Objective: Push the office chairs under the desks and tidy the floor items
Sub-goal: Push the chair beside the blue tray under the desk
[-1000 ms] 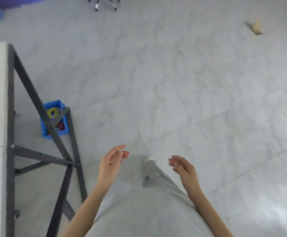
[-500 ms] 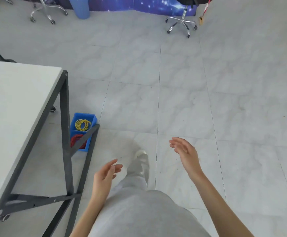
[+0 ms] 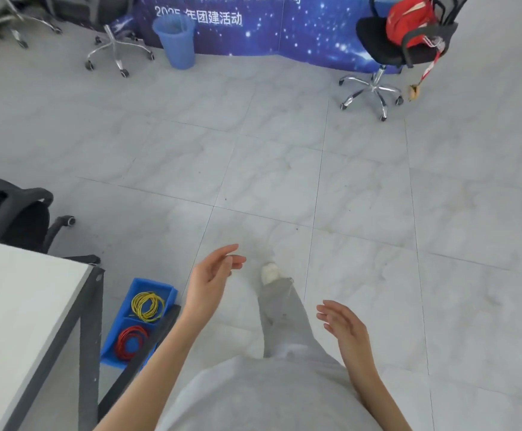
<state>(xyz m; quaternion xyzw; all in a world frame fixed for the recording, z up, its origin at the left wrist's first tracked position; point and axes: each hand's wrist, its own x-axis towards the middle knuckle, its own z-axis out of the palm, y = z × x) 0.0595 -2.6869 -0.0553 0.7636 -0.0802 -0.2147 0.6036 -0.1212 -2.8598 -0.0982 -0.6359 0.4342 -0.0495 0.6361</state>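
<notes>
My left hand and my right hand hang empty over the tiled floor, fingers apart. A black office chair with a red bag on its seat stands far right by the blue banner. Another black chair sits at the left edge behind the white desk. More chair bases show at the far left. A blue bin with yellow and red wire coils lies on the floor beside the desk leg.
A blue wastebasket stands against the starry banner. A small tan object hangs on a red strap beside the far chair. My grey-trousered leg and white shoe step forward. Bare tiles fill the middle.
The view has lifted and swung, bringing the banner, wastebasket and far chairs into sight. My left hand has risen forward; my right has dropped lower. Both stay empty.
</notes>
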